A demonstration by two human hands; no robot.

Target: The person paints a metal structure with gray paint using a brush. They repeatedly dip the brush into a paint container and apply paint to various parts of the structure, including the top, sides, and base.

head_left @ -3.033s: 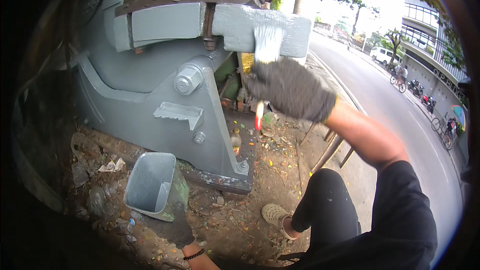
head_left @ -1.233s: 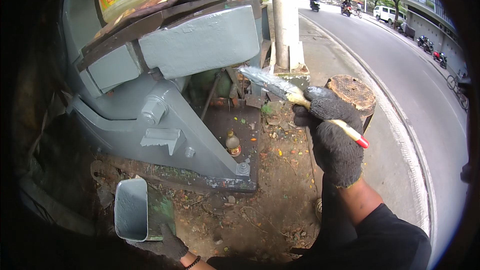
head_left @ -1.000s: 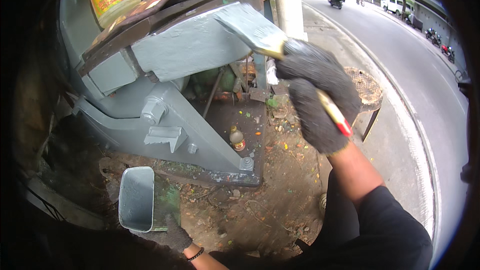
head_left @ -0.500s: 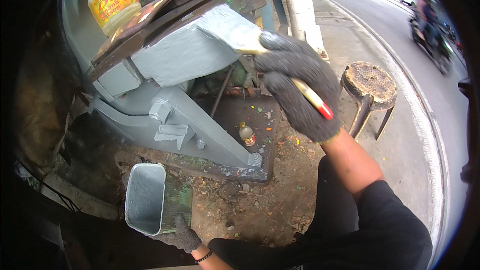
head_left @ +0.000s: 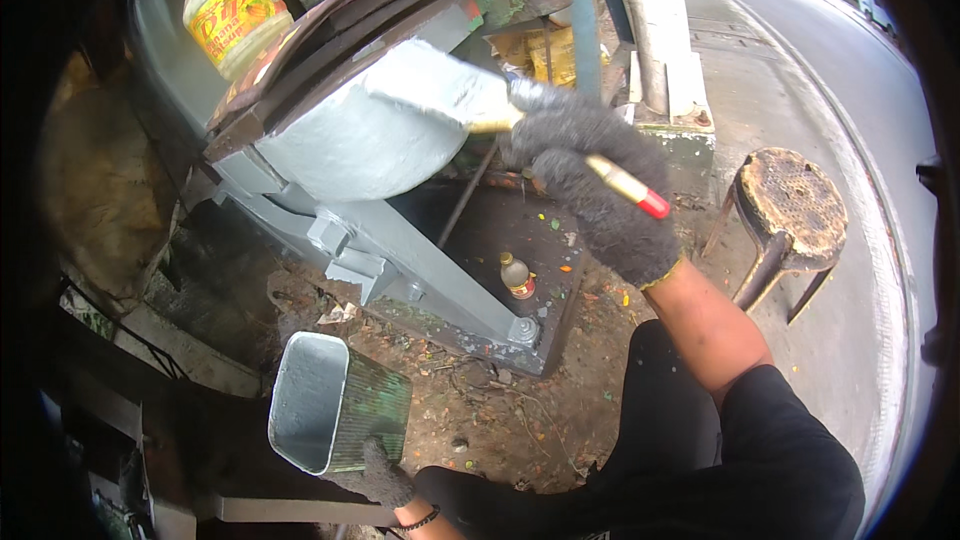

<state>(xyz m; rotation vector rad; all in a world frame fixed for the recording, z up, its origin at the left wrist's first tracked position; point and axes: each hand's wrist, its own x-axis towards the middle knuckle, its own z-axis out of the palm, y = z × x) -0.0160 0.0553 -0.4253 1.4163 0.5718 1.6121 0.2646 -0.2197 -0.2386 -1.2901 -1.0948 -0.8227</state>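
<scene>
My right hand (head_left: 605,175), in a dark knit glove, is closed around a wide paintbrush (head_left: 625,186). A red tip ends the brush's pale handle, and its paint-coated bristles lie against the curved side of a grey-painted metal machine part (head_left: 365,145). Wet-looking light grey paint covers that side below a brown, unpainted rim. Low on the left, my gloved left hand (head_left: 380,475) grips a green ribbed rectangular container (head_left: 375,408) from below and the side. Its mouth is tilted toward the left, and grey paint coats the inside walls.
A plastic jug (head_left: 235,15) with a yellow label stands on the machine at the upper left. Beneath the machine, a small bottle (head_left: 517,277) sits on the dark base plate (head_left: 560,315). A worn round stool (head_left: 790,202) stands on the pavement at right, beside the road (head_left: 850,60).
My view has shifted, so machine, stool and container appear farther right or lower. The brush remains against the painted side, lying at a flatter angle. The motorcycle on the road is gone from view.
</scene>
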